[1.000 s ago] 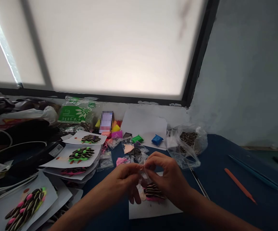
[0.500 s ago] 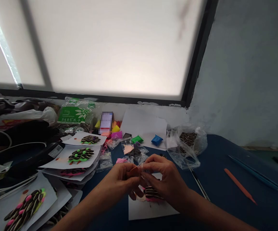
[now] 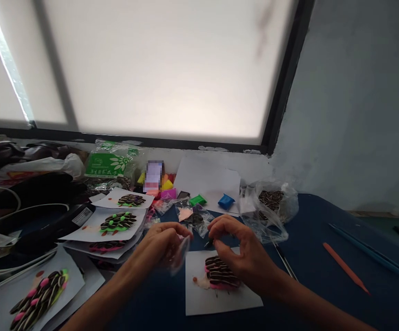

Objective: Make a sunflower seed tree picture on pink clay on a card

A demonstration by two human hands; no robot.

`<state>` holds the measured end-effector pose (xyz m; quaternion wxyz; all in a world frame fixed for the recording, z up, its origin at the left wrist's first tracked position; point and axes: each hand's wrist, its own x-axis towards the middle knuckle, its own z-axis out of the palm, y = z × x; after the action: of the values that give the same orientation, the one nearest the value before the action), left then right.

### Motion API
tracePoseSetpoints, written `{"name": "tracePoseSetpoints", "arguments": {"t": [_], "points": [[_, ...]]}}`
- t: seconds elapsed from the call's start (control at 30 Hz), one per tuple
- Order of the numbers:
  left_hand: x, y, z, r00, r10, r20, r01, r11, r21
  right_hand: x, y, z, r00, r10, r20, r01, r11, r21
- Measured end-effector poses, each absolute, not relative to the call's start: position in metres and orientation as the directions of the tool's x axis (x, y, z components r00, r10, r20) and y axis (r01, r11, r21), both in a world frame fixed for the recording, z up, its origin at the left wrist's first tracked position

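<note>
My left hand [image 3: 167,243] is closed on a clear plastic bag [image 3: 181,255], which hangs blurred from its fingers; some pink shows near the grip. To its right, my right hand [image 3: 236,248] curls thumb and fingers together above a paper card. Whatever those fingertips hold, if anything, is too small to make out; a small dark bit [image 3: 209,242] shows beside them. On the white card [image 3: 199,305] below lies a hedgehog picture [image 3: 222,273], with rows of striped sunflower seeds on pink clay, a pale face and a brown nose. My right hand hides part of the card.
Finished-looking hedgehog cards [image 3: 82,234] lie stacked at left. Behind are clay packets, green [image 3: 197,200] and blue [image 3: 226,201], and a plastic bag of seeds [image 3: 270,204]. A pen [image 3: 285,262], an orange tool [image 3: 346,268] and blue tweezers-like sticks [image 3: 367,248] lie at right.
My hands have moved apart. The left went left with the plastic bag, while the right let go of it and stays over the card, leaving more of the hedgehog uncovered.
</note>
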<state>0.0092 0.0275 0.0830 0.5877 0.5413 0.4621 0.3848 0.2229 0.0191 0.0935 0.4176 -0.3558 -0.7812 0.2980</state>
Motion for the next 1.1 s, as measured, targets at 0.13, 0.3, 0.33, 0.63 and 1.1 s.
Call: {"name": "tracePoseSetpoints", "arguments": {"t": [0.13,0.3,0.33,0.63,1.1], "points": [[0.013,0.021,0.086,0.393,0.914,-0.106,0.042,0.098,0.994,0.221,0.015,0.091,-0.41,0.822,0.395,0.317,0.534,-0.784],[0.025,0.011,0.084,0.481,0.875,-0.044,-0.04,0.072,0.997,0.221,0.013,0.091,-0.407,0.856,0.319,0.321,0.461,-0.827],[0.026,0.01,0.084,0.477,0.878,-0.029,-0.057,0.063,0.996,0.221,0.013,0.091,-0.412,0.863,0.293,0.307,0.434,-0.847],[0.029,0.01,0.091,0.333,0.943,0.008,-0.076,0.018,0.997,0.222,0.021,0.095,-0.449,0.883,0.139,0.178,0.24,-0.954],[0.032,0.009,0.085,0.368,0.927,-0.068,0.018,0.066,0.998,0.231,0.022,0.101,-0.463,0.875,0.145,0.143,0.236,-0.961]]}}
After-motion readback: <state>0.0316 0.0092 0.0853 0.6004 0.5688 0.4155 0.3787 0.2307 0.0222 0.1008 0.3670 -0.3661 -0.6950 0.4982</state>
